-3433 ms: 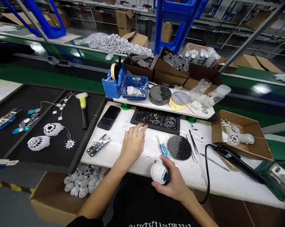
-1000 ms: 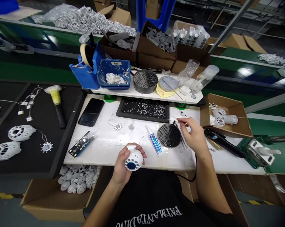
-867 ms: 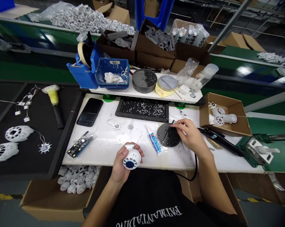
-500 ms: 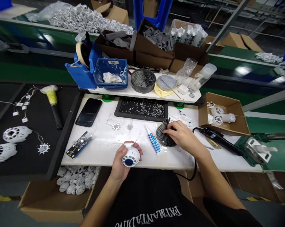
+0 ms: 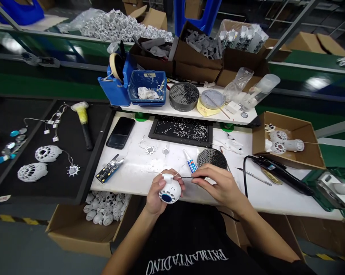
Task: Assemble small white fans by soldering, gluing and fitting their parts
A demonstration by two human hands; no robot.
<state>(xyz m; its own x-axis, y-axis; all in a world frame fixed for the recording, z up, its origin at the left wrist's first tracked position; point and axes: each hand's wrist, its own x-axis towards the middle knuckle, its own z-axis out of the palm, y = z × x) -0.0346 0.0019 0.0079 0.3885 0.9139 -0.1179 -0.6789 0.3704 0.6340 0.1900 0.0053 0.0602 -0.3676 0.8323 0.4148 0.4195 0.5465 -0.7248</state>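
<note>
Near the table's front edge, my left hand [image 5: 158, 193] is closed around a round white plastic housing [image 5: 172, 188], which has slots and a dark blue disc at its lower end. Thin wires come out by its top. My right hand [image 5: 218, 185] pinches thin dark tweezers [image 5: 186, 177], their tip at the housing's upper right side. Whatever the tip may hold is too small to make out. Just beyond the right hand lies a round perforated dish [image 5: 208, 156] with small dark pieces. A blue and white glue tube [image 5: 191, 162] rests beside it, partly hidden.
A phone [image 5: 120, 132], a circuit board with a battery [image 5: 110, 169] and a spoked metal ring [image 5: 150, 150] lie to the left. A black tray of small pale pieces [image 5: 181, 143] stands behind. At right are a cardboard box [image 5: 292, 159] and a corded black tool [image 5: 287, 177].
My right hand has moved from the perforated dish toward me and left, bringing the tweezers to the housing. My left hand still holds the housing. The camera view has shifted left.
</note>
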